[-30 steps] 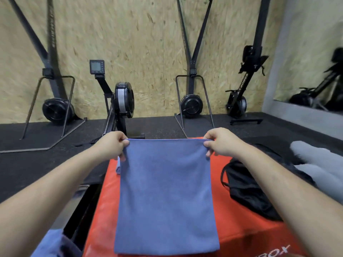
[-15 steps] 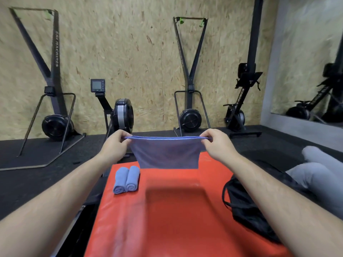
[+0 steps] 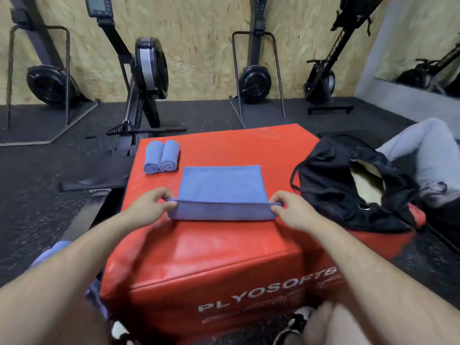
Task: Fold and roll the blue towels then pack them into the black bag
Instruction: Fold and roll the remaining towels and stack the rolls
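Observation:
A blue towel [image 3: 221, 185] lies flat on the red plyo box [image 3: 224, 250], its near edge lifted and folded over. My left hand [image 3: 149, 207] pinches the near left corner. My right hand [image 3: 288, 207] pinches the near right corner. Two rolled blue towels [image 3: 160, 156] lie side by side at the box's far left. The black bag [image 3: 348, 188] rests open on the box's right side, pale lining showing inside.
More blue cloth [image 3: 49, 255] lies low at the left behind my forearm. A person's grey-clad leg [image 3: 423, 148] lies right of the bag. Rowing and ski machines [image 3: 146, 70] stand along the chipboard wall on black rubber flooring.
The towel, held up in the air before, has come down onto the box toward me. Both hands moved down and nearer, still holding its corners. The camera tilted downward.

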The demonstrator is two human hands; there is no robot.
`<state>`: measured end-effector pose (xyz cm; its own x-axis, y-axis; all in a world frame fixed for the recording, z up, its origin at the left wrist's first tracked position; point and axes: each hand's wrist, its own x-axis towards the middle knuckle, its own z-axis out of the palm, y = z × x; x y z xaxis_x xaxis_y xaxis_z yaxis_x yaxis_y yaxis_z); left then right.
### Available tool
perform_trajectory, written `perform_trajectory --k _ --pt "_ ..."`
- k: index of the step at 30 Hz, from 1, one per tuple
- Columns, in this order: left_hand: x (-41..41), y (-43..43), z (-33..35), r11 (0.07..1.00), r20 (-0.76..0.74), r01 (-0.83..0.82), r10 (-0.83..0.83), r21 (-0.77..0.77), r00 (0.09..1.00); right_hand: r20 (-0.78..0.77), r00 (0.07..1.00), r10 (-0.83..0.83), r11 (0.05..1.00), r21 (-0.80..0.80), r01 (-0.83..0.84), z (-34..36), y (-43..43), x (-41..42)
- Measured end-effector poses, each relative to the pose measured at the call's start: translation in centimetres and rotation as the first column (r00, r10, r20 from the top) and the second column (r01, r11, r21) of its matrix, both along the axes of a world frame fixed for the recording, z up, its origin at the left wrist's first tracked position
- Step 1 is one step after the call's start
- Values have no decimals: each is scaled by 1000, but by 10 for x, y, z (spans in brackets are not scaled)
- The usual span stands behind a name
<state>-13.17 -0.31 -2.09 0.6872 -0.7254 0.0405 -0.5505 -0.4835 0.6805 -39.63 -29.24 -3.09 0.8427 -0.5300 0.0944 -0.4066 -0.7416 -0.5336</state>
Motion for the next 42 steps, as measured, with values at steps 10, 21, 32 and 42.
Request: perform_trajectory --k 10,21,32,42 --pt "-7 10 -4 996 -279 -8 -17 -87 960 -28 998 60 991 125 -56 7 4 -4" --pt "-6 3 4 991 -402 -50 -6 -127 916 -131 989 60 972 231 -29 25 -9 5" --pt "30 -58 -27 990 -36 -116 119 81 992 -244 969 -20 1000 11 23 1 -42 66" --pt "41 -74 -40 988 102 -154 156 -31 983 -133 988 -77 997 0 77 -12 -52 81"
